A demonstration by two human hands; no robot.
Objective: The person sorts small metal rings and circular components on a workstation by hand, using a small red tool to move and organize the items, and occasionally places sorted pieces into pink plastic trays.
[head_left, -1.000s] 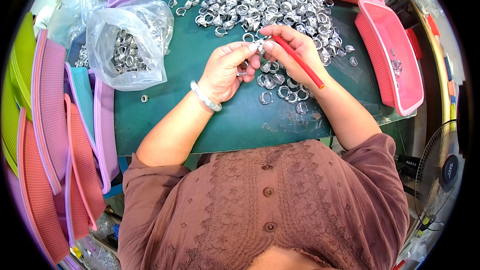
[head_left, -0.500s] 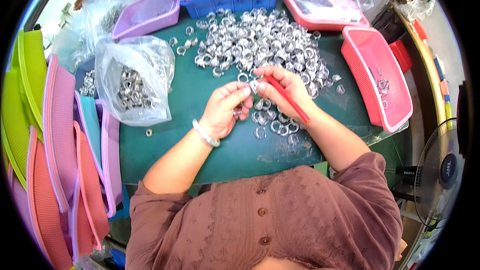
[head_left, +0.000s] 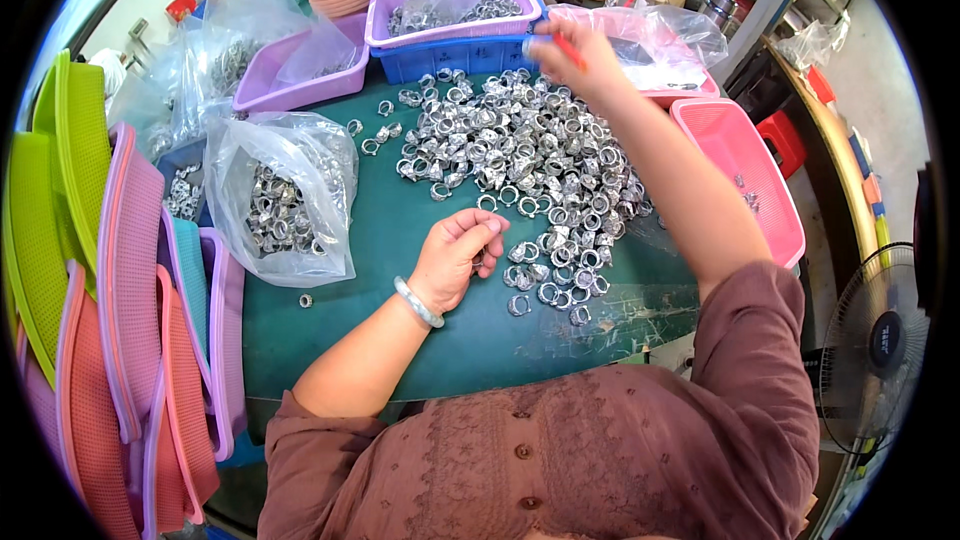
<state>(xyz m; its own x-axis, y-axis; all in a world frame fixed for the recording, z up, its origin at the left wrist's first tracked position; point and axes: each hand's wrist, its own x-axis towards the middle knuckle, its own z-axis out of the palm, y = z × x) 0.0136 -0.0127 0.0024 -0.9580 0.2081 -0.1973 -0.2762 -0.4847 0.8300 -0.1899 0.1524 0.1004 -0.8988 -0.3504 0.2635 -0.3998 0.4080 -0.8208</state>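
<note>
My left hand [head_left: 458,258] is closed in front of the pile, thumb against the forefinger, and a bit of a metal ring [head_left: 479,258] shows in its curled fingers. My right hand [head_left: 580,62] is raised at the far side, beside the blue basket [head_left: 450,58]. It grips a thin red pencil-like stick [head_left: 569,52], slightly blurred. Something small and silvery shows by its fingertips; whether it is a ring I cannot tell. Between my arms and the baskets lies a large heap of silver metal rings [head_left: 530,135], with a smaller group of rings [head_left: 560,275] nearer me.
A clear plastic bag of rings [head_left: 340,240] stands on the left. Purple baskets [head_left: 375,30] line the back, and a pink basket [head_left: 790,210] stands at right. Stacked coloured baskets [head_left: 85,340] crowd the left edge; a fan [head_left: 870,340] is at far right.
My right hand has left my left hand and moved up and away to the back baskets, carrying the red stick. My left hand stays closed in nearly the same place. The view has tilted slightly upward.
</note>
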